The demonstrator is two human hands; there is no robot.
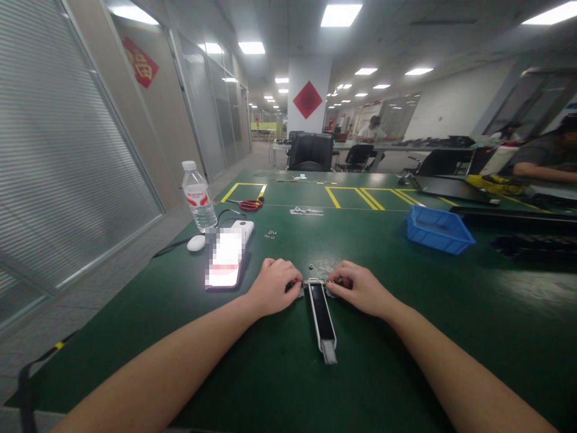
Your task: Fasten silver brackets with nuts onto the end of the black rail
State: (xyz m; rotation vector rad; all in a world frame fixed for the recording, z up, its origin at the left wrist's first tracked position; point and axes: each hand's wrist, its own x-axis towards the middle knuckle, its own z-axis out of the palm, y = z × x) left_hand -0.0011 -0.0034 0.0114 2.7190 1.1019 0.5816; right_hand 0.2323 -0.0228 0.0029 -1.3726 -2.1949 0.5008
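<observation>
A long narrow white-framed device [321, 313] with a black face lies in front of me, a grey flat tab [329, 352] sticking out of its near end. Across its far end runs a thin metal crosspiece [314, 281]. My left hand [276, 286] pinches the left end of the crosspiece, and my right hand [360, 287] pinches the right end. Small pale bits show under both sets of fingertips, too blurred to name. Just beyond the device lies a small metal nut [311, 266].
Left: a lit phone [224, 258], white power bank [244, 228], white oval item [196, 243], water bottle [197, 195] and red-handled scissors [250, 205]. Several small metal rings [270, 234] and thin metal pieces [306, 211] lie farther back. A blue bin [438, 230] stands right; people sit beyond.
</observation>
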